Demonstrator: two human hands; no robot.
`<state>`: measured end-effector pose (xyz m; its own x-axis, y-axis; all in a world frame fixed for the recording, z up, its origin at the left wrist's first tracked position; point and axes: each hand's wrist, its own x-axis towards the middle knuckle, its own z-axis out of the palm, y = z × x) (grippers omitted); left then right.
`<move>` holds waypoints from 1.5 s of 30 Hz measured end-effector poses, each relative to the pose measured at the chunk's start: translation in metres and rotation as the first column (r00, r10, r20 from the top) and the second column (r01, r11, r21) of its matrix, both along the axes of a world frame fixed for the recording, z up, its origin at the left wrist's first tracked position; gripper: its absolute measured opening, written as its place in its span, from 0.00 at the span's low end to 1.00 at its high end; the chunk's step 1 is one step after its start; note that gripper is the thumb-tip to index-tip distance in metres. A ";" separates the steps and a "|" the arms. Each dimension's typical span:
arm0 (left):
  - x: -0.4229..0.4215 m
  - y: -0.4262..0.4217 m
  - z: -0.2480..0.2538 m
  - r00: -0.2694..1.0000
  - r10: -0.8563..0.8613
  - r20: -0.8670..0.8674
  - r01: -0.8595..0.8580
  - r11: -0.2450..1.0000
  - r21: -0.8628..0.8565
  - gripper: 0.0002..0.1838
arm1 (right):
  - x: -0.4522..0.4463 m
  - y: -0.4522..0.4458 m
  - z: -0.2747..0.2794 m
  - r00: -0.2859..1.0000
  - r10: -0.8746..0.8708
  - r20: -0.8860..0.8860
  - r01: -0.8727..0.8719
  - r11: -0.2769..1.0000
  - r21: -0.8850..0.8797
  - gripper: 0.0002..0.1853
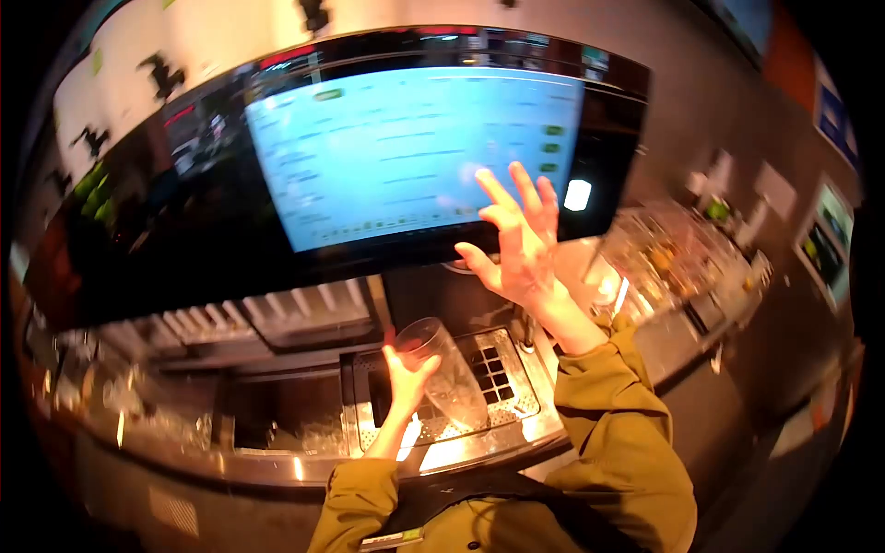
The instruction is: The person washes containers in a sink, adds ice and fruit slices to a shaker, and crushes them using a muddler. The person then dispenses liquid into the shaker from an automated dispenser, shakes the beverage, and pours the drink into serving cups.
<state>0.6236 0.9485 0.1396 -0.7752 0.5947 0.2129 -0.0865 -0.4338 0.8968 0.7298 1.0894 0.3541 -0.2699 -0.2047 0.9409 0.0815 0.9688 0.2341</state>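
Note:
My left hand [407,380] is closed around the upper side of a tall clear cup [456,392]. The cup leans, its round rim toward the upper left and its base over a metal drip tray [530,404] with a dark square grid. I cannot tell whether the base touches the tray. Raised in front of a large touchscreen [387,152], my right hand [518,244] has its fingers spread and holds nothing. Its fingertips overlap the lower right of the lit blue display, whose rows of text are too blurred to read; contact with the glass cannot be made out.
Below the screen on the left runs a row of white containers [249,318]. A dark recess [277,405] lies left of the drip tray. On the right counter are clear-covered food containers [668,263]. The screen's wide black frame overhangs the counter.

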 end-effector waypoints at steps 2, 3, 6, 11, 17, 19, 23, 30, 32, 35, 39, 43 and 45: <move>-0.013 -0.044 -0.007 0.981 0.131 0.145 -0.140 0.989 0.054 0.49 | -0.014 -0.008 -0.027 0.987 0.138 0.076 -0.141 0.990 0.024 0.20; -0.019 -0.074 -0.013 0.946 0.211 0.244 -0.236 0.968 0.079 0.47 | -0.015 -0.017 -0.051 0.947 0.270 0.176 -0.277 0.961 0.020 0.20; -0.026 -0.210 -0.051 0.681 0.412 0.606 -0.598 0.790 0.134 0.41 | -0.040 -0.062 -0.131 0.485 0.713 0.507 -0.657 0.679 -0.327 0.20; 0.038 -0.411 -0.117 0.244 0.378 0.893 -0.950 0.277 0.143 0.35 | -0.132 -0.154 -0.223 0.010 0.761 0.649 -0.356 0.609 -0.709 0.23; 0.086 -0.516 -0.242 0.061 0.111 0.992 -0.994 -0.087 0.071 0.30 | -0.315 -0.333 -0.339 0.134 0.676 0.724 -0.211 0.734 -0.646 0.21; 0.063 -0.536 -0.270 0.017 0.287 0.958 -0.995 0.102 -0.013 0.29 | -0.373 -0.405 -0.402 0.107 0.432 0.896 0.075 0.895 -0.440 0.34; 0.007 -0.590 -0.278 0.162 0.566 0.808 -0.954 0.299 -0.018 0.32 | -0.435 -0.456 -0.527 -0.300 -0.024 0.953 0.120 0.991 0.063 0.31; -0.070 -0.673 -0.322 -0.116 0.520 0.847 -0.946 0.202 -0.254 0.32 | -0.429 -0.342 -0.472 -0.098 0.286 0.953 0.613 0.772 -0.169 0.24; -0.081 -0.691 -0.321 -0.057 0.593 0.803 -0.948 0.220 -0.229 0.31 | -0.442 -0.310 -0.555 -0.030 -0.121 0.992 0.307 0.944 0.125 0.20; -0.110 -0.698 -0.263 0.101 0.818 0.567 -0.930 0.280 -0.238 0.38 | -0.455 -0.328 -0.606 -0.171 0.014 0.985 0.447 0.892 0.065 0.18; -0.166 -0.667 -0.155 0.269 0.962 0.045 -0.867 0.262 -0.425 0.55 | -0.447 -0.352 -0.636 -0.049 0.363 0.931 0.623 0.739 -0.255 0.16; -0.199 -0.637 -0.100 0.534 0.778 -0.332 -0.772 0.290 -0.565 0.63 | -0.422 -0.334 -0.607 0.211 0.713 0.668 0.605 0.441 -0.662 0.14; -0.222 -0.621 -0.075 0.678 0.508 -0.532 -0.709 0.259 -0.656 0.59 | -0.415 -0.317 -0.579 0.258 0.787 0.560 0.552 0.356 -0.754 0.12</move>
<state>0.4020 0.3275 0.0644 -0.9886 -0.0644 0.1361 0.0739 0.5803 0.8110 0.3147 0.7729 -0.2246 -0.9286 0.1888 -0.3194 0.3703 0.5269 -0.7650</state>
